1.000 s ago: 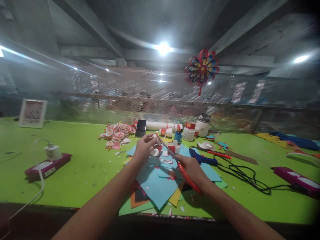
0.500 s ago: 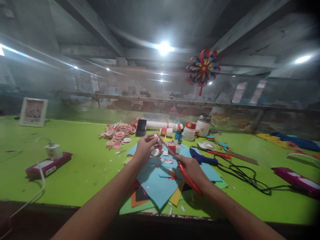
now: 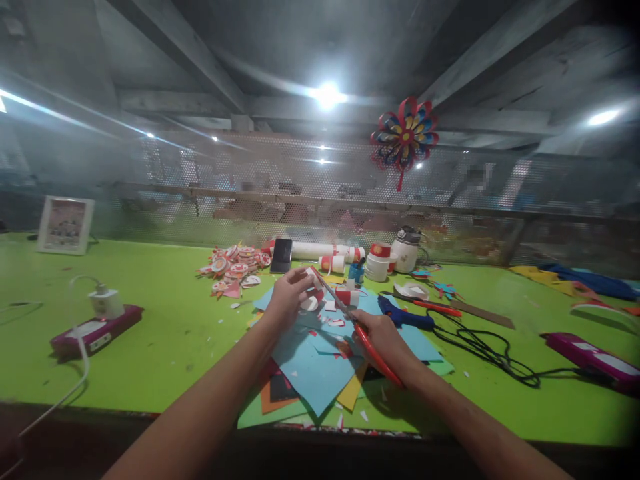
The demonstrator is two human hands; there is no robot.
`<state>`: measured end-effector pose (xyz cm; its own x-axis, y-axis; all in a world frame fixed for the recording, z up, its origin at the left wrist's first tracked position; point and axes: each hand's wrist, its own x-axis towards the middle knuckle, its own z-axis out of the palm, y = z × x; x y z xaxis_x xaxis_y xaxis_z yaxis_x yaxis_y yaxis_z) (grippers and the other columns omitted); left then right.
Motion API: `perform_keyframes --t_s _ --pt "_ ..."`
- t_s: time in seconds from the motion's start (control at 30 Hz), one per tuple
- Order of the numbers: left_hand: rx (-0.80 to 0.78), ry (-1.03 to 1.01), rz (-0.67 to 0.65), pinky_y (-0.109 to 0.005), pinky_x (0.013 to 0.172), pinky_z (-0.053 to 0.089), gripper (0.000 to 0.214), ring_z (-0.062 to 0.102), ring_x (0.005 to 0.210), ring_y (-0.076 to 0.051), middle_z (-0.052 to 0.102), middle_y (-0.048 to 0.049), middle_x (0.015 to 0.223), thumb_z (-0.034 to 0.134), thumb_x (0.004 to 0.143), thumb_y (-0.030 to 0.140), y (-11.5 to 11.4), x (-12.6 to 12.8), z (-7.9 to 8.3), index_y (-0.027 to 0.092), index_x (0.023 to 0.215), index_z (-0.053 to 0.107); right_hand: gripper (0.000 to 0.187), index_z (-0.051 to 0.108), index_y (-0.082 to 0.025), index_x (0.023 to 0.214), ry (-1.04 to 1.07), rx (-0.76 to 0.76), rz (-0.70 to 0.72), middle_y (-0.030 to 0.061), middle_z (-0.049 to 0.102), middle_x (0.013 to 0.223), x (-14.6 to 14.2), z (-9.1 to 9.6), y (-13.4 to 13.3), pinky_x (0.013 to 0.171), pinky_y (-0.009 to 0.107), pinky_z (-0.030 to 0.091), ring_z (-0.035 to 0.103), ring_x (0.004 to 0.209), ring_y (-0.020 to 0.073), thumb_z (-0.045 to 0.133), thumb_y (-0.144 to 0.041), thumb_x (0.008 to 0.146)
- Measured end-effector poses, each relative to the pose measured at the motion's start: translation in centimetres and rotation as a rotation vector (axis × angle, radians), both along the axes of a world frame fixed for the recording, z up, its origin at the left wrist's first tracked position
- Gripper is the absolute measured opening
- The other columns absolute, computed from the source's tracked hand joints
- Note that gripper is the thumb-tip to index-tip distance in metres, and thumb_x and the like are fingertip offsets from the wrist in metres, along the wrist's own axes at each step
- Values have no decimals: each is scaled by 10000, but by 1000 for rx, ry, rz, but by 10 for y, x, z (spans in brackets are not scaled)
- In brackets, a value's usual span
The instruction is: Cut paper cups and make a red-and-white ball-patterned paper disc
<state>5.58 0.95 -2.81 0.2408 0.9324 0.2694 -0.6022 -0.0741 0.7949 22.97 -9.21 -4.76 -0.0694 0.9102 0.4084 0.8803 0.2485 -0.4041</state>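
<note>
My right hand (image 3: 381, 337) is closed round the red handles of a pair of scissors (image 3: 373, 357), whose blades point up and to the left. In my left hand (image 3: 290, 293), fingers pinched, is a small white and red paper piece (image 3: 314, 279) at the blade tips. Below it lies a white, round-ended piece (image 3: 310, 303). A cut red and white paper cup (image 3: 347, 296) rests just beyond the blades. Under both hands are blue paper sheets (image 3: 320, 383), with white and red scraps (image 3: 336, 323) scattered on them.
A blue glue gun (image 3: 405, 315) with a black cable lies right of my hand. Behind stand stacked cups (image 3: 379, 263), a jug (image 3: 407, 250) and a phone (image 3: 281, 256). Decorated paper discs (image 3: 240, 263) are heaped left. Purple power strips (image 3: 97, 330) sit at both sides.
Almost nothing differs. The view has shifted very slightly, and both hands keep their places with the scissors at the paper piece.
</note>
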Motion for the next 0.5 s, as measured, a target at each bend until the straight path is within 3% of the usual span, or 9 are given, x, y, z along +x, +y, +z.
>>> perform_keyframes --t_s 0.17,0.5 --pt "-40 -4 -34 -332 711 547 253 645 667 -154 659 -59 754 721 622 137 -2 -3 6 93 852 627 349 697 -174 962 -11 13 -12 21 664 619 0 1 1 555 234 351 565 569 166 468 -145 701" --pt "-78 2 -14 -321 681 548 237 651 622 -153 658 -45 680 698 657 103 3 -5 7 97 867 591 343 689 -184 1008 83 15 93 43 729 888 1 1 1 673 258 438 656 809 225 568 -224 690"
